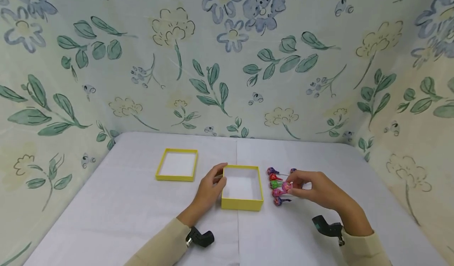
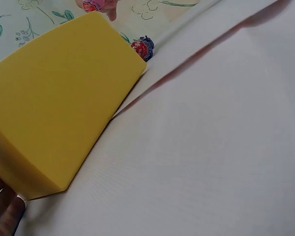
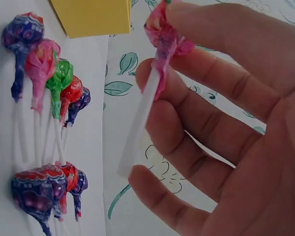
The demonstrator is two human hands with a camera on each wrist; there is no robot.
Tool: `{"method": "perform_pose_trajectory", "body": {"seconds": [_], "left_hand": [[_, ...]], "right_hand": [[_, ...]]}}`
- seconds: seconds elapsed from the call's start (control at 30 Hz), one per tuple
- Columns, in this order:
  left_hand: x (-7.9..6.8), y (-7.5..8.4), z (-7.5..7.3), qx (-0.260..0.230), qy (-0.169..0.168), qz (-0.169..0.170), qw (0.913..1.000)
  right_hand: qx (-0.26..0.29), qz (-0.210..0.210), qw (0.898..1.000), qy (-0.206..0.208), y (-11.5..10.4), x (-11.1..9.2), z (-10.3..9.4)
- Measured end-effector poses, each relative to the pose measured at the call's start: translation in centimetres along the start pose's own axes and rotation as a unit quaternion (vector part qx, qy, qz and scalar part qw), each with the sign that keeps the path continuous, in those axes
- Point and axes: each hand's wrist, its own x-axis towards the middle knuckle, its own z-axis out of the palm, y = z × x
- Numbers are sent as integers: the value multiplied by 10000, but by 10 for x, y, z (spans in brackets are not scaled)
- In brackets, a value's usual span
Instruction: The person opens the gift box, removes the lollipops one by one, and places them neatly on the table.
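Note:
A yellow box (image 1: pixel 242 205) with a white inside stands uncovered near the middle of the table. My left hand (image 1: pixel 210 189) holds it at the left side, with fingers by its far left corner; in the left wrist view, fingertips touch a corner of the yellow wall (image 2: pixel 64 98). My right hand (image 1: pixel 315 185) pinches a pink-wrapped lollipop (image 3: pixel 160 29) by its candy head, and its white stick (image 3: pixel 137 128) points down across the fingers. Under and beside that hand lie several lollipops, among them a green one (image 3: pixel 61 73), a red one (image 3: pixel 73 91) and a purple one (image 3: pixel 24 32).
A shallow yellow lid (image 1: pixel 175 177) lies left of the box, its white inside facing up. The table has a white cloth (image 1: pixel 106 211) with a crease. Behind and at both sides hangs a flowered curtain (image 1: pixel 213 92). Each wrist carries a small black camera (image 1: pixel 201 237).

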Motion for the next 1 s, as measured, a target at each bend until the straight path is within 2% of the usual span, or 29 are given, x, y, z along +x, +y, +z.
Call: {"method": "perform_pose_trajectory", "body": {"seconds": [0.17, 0.47, 0.73, 1.0], "left_hand": [[-3, 2, -1, 118, -65, -75, 9999], [0, 2, -1, 120, -76, 88, 9999], [-1, 1, 0, 97, -143, 17, 9998], [1, 1, -1, 148, -139, -8, 9998]], "right_hand": [[-23, 171, 9998, -137, 9, -5, -8], [-37, 639, 9974, -321, 31, -9, -19], [-155, 1007, 9938, -436, 43, -10, -15], [-298, 1050, 9927, -523, 47, -6, -9]]}}
